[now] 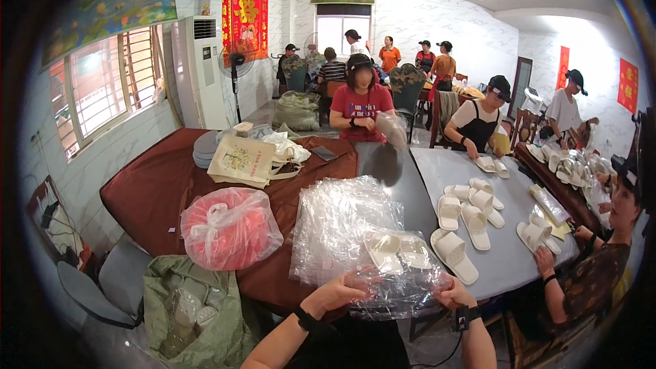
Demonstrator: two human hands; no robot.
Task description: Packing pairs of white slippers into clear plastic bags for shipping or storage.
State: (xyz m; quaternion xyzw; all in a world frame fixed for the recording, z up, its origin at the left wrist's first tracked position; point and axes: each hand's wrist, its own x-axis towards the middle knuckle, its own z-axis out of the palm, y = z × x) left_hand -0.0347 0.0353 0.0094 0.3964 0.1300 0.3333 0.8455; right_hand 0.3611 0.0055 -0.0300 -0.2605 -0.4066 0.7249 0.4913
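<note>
Clear bag (pixel 400 295) — stretched between left hand (pixel 344 292) and right hand (pixel 454 294), close in front of the body. Pinched at its left side by the left hand, at its right side by the right; hands well apart, both clamped on film. Just beyond the fingers: pair of white slippers (pixel 387 251), side by side, at the bag's far edge. Partly covered by film; can't tell how far inside. Behind and left of that pair: pile of flat clear bags (pixel 335 225), overlapping brown cloth (pixel 154 171). Beyond the right hand: loose slippers (pixel 476 225) on grey tabletop (pixel 509 270), nearest one a short way past the fingers. Left of the pile: red bundle (pixel 231 234) in thin plastic, well apart from both hands. Lower left — green sack (pixel 164 294), standing open.
</note>
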